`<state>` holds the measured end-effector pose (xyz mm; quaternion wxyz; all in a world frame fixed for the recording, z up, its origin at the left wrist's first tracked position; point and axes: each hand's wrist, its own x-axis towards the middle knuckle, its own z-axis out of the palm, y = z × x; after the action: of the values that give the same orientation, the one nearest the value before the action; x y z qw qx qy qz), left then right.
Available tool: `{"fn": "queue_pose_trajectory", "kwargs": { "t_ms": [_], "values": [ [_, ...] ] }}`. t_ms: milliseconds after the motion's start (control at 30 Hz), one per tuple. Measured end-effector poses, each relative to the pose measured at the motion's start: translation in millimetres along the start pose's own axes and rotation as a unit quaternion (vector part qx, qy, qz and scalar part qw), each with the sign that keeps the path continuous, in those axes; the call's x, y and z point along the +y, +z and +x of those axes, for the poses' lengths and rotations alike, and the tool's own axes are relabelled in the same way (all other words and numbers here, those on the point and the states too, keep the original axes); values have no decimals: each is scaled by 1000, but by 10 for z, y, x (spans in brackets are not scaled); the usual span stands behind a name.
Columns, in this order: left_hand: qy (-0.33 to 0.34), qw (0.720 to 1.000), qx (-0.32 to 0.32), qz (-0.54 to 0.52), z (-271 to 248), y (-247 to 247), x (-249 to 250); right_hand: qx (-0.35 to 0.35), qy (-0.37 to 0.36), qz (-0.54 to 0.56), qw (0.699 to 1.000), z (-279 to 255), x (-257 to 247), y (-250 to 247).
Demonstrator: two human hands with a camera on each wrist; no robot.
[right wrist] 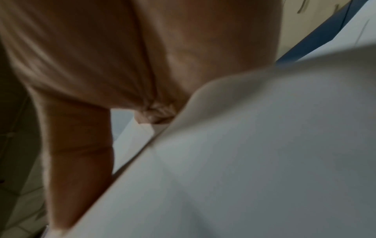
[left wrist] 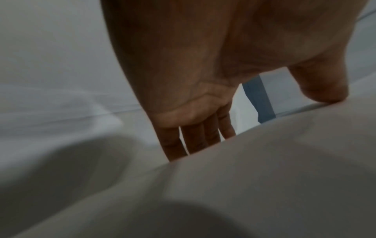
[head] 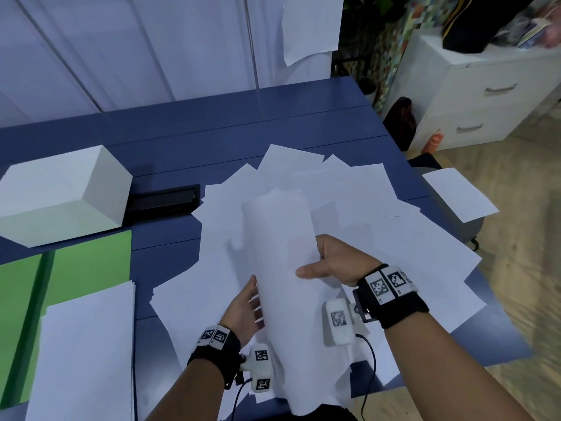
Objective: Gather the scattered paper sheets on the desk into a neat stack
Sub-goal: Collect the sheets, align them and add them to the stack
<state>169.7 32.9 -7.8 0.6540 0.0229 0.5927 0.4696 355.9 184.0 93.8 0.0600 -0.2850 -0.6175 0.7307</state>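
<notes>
Paper sheets (head: pixel 349 208) lay fanned over the near right part of the blue desk (head: pixel 182 126), some overhanging its right edge. Nearest the onlooker, a curled bundle of sheets (head: pixel 279 238) was held above the spread between both hands. The right hand (head: pixel 331 262) clamped the bundle's right edge, thumb on top and fingers beneath. The left hand (head: pixel 247 311) supported the lower left edge; its fingers ran straight under the paper in the left wrist view, while its thumb lay along the paper's edge, and whether it pinched could not be told. The risk, as judged, was that the bowed bundle might slip or crease under so light a hold, and that sheets overhanging the edge might slide to the floor if brushed. To the left lay a squared stack of paper (head: pixel 88 344) on a green folder (head: pixel 88 256). Farther back stood a white box (head: pixel 63 192) beside a black cable tray (head: pixel 164 199). One stray sheet (head: pixel 458 192) lay off the desk at right, apparently on a chair. A white drawer cabinet (head: pixel 473 95) stood beyond.
</notes>
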Motion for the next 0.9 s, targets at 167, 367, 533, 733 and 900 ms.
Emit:
{"fn": "queue_pose_trajectory", "kwargs": {
  "t_ms": [167, 367, 533, 733, 900],
  "values": [
    [34, 997, -52, -44, -52, 108, 184, -10, 4, 2, 1000, 84, -79, -97],
    [100, 993, -37, -48, -9, -105, 457, 72, 16, -8, 997, 92, 114, -325],
    [137, 988, 20, 71, 82, -133, 364, 111, 19, 62, 992, 88, 323, -331],
    [74, 997, -3, 24, -4, 14, 225, 62, -5, 144, 988, 39, 254, -191],
    [48, 996, -66, 23, -170, 147, 247, -12, -32, 189, 981, 36, 95, 19]
  ]
}}
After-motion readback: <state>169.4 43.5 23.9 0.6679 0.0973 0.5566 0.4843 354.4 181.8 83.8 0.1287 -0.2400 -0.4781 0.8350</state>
